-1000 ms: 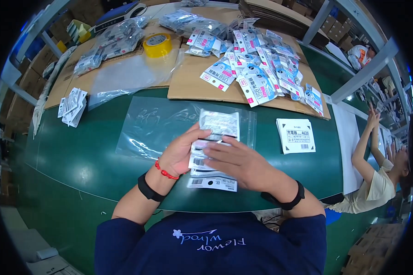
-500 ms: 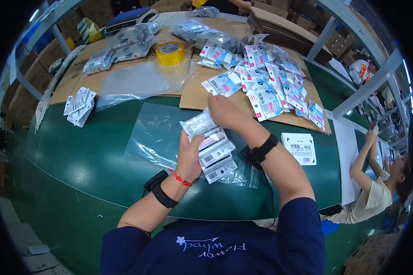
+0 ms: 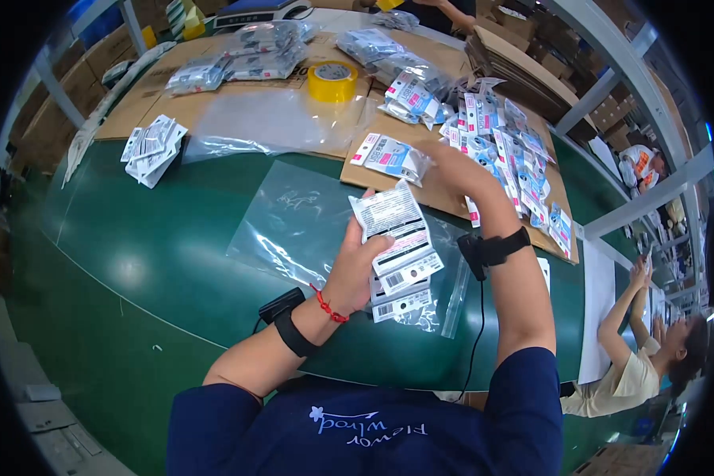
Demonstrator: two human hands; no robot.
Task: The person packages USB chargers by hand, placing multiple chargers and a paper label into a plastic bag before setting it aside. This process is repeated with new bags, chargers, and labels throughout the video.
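My left hand (image 3: 355, 270) grips a small fanned stack of flat sealed packets (image 3: 397, 226) over the green table, thumb on top and printed white backs facing up. Beyond it, my right hand (image 3: 454, 170) reaches over the cardboard sheet, smeared by motion, its fingers hidden behind the wrist. A single white-and-blue packet (image 3: 387, 158) lies just left of that hand. To its right spreads a heap of similar packets (image 3: 522, 168), fronts mostly up. A clear plastic bag (image 3: 278, 226) lies flat beneath and left of the held stack.
A yellow tape roll (image 3: 332, 81) stands on the cardboard, near filled clear bags (image 3: 266, 59). Several white packets (image 3: 155, 151) lie at the left. A scale (image 3: 254, 12) sits at the back. Metal frame bars (image 3: 650, 190) rise at the right, where another person (image 3: 635, 349) works.
My right hand has left the held stack and moved right to the heap. My left hand has shifted slightly right with the packets. The view has turned a little.
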